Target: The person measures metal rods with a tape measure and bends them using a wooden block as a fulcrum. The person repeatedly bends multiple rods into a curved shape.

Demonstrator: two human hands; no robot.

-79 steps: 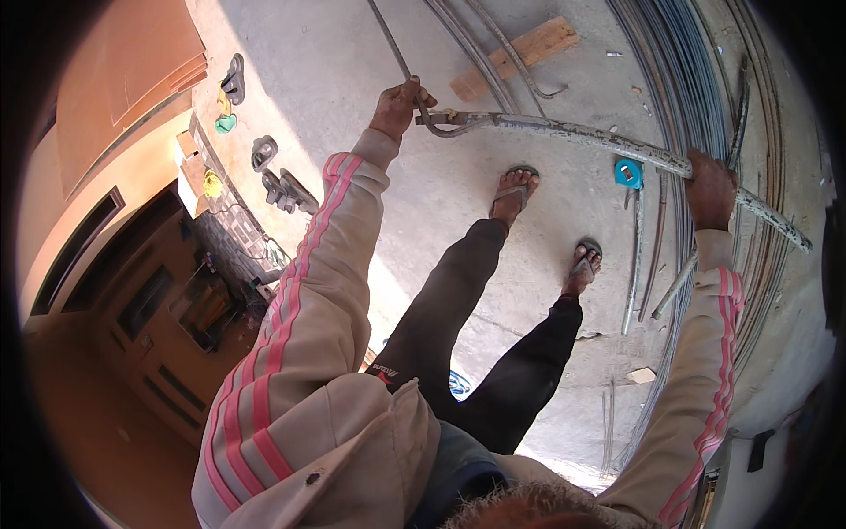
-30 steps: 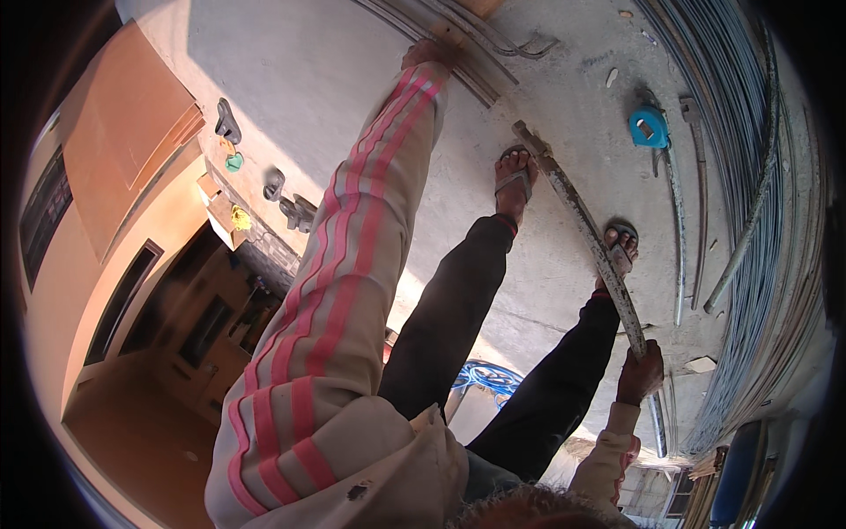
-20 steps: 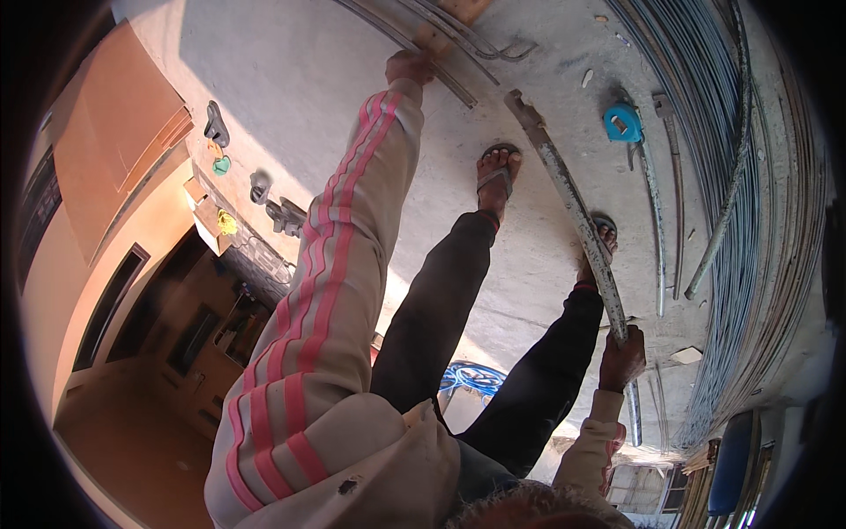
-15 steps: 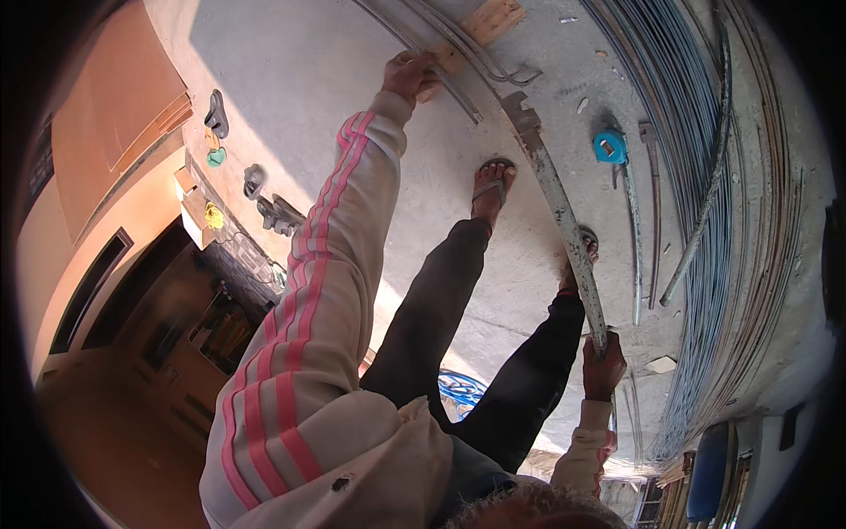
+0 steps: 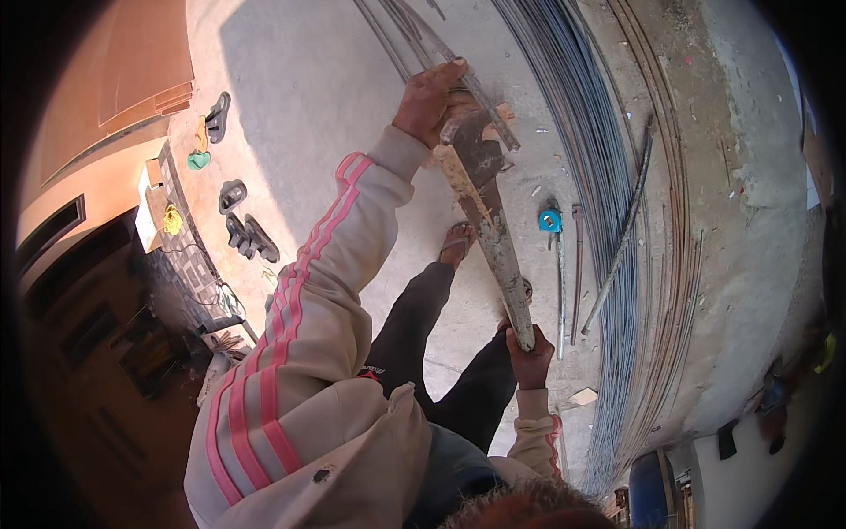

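My left hand is closed on a steel rod near the top, just above the notched metal head of a heavy, paint-flecked steel bar. Whether my fingers touch that head, I cannot tell. My right hand grips the bar's lower end near my right leg. More rods extend beyond my left hand, above a wooden board partly hidden on the floor.
Long bundles of rods lie along the right, with a loose pipe on them. A teal tape measure rests beside thinner bars. Grey sandals and brown sheets are on the left, near a doorway.
My right hand has moved left and the bar's head has risen to just below my left hand. The bar looks larger, raised toward me. The rod at my left hand has shifted rightward.
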